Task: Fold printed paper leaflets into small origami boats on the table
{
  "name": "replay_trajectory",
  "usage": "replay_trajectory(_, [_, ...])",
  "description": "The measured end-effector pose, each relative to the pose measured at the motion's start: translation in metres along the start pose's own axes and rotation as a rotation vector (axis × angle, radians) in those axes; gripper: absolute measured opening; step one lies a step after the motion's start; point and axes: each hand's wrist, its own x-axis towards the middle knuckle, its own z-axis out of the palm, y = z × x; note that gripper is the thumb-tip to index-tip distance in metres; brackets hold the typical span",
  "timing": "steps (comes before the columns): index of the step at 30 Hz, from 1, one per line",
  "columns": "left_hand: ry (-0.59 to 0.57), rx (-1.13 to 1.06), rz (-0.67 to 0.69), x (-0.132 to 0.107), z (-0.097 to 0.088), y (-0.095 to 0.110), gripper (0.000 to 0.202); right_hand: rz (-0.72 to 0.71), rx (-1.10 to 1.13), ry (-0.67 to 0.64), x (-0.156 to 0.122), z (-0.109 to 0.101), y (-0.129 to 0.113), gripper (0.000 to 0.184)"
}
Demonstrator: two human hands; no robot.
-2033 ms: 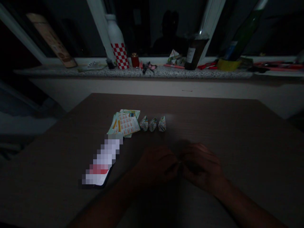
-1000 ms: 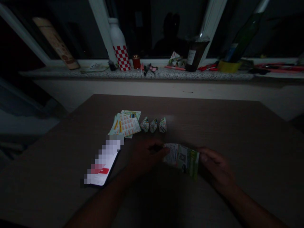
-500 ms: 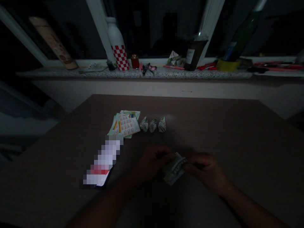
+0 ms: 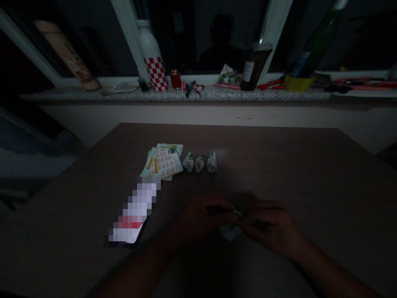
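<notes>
The room is dim. My left hand [image 4: 201, 217] and my right hand [image 4: 271, 225] meet over the near middle of a brown table [image 4: 294, 165]. Both pinch a small printed paper sheet [image 4: 232, 229], which is folded and mostly hidden between the fingers. Further back lie three small folded paper pieces [image 4: 199, 162] in a row. A stack of printed sheets [image 4: 163, 161] lies to their left.
A lit phone [image 4: 133, 215] lies on the table left of my left hand. The stone windowsill [image 4: 173, 95] behind holds a white bottle with red checks [image 4: 152, 56], a dark bottle [image 4: 252, 68], a green bottle [image 4: 313, 45] and small clutter.
One second ago the sheet was spread open between my hands. They have since come together and folded it small. The hands have also dropped slightly toward me.
</notes>
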Motion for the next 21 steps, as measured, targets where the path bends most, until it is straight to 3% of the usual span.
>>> replay_trajectory(7, [-0.005, -0.013, 0.065, 0.000, 0.001, -0.005, 0.013, -0.074, -0.116, -0.016, 0.000, -0.004, -0.001, 0.023])
replay_trajectory(10, [0.036, 0.023, 0.111, 0.000, 0.000, -0.003, 0.011, -0.090, -0.110, 0.069, -0.001, -0.004, -0.002, 0.009])
replay_trajectory(11, [0.059, 0.033, 0.124, 0.000, -0.001, -0.003, 0.011, -0.073, -0.106, 0.123, -0.002, -0.003, -0.002, 0.002])
replay_trajectory(14, [0.142, 0.048, 0.145, -0.001, -0.003, -0.002, 0.011, 0.077, -0.064, 0.279, -0.003, 0.000, -0.002, 0.031])
replay_trajectory(15, [0.165, 0.047, 0.148, -0.001, -0.003, -0.002, 0.011, 0.130, -0.028, 0.304, -0.003, 0.001, -0.002, 0.031])
replay_trajectory(18, [0.208, 0.028, 0.158, -0.001, -0.002, -0.002, 0.011, 0.245, 0.073, 0.314, -0.001, 0.006, -0.002, 0.014])
replay_trajectory(21, [0.243, -0.003, 0.126, 0.000, 0.000, -0.002, 0.009, 0.342, 0.167, 0.334, 0.001, 0.009, 0.000, 0.011])
